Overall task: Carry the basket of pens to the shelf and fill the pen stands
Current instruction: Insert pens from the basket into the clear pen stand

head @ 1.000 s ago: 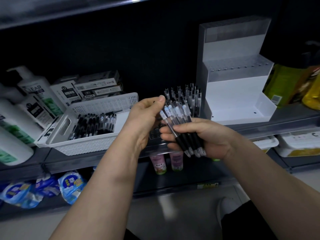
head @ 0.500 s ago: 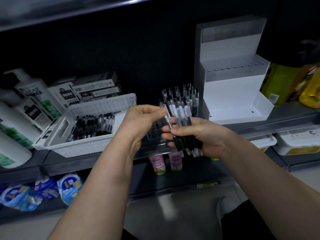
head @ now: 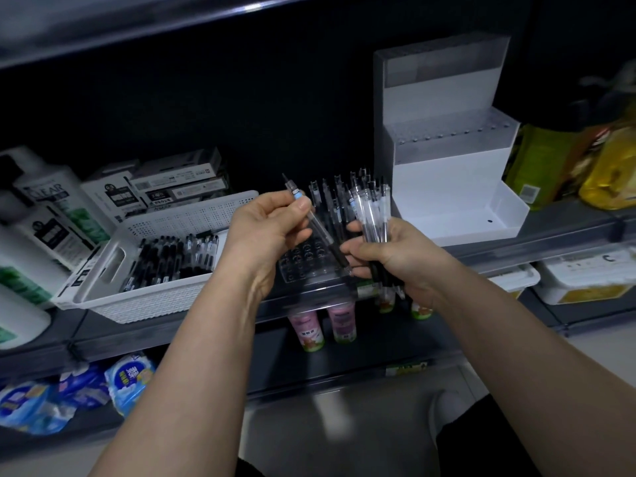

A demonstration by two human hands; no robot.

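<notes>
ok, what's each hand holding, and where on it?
Left hand pinches one pen near its top end, by the blue label. Right hand grips a bundle of pens around their dark lower ends.

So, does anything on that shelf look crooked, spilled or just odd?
Nothing looks spilled or broken. The white basket sits skewed to the front edge of the shelf, and its pens lie loose inside. The white tiered stand holds no pens yet.
</notes>
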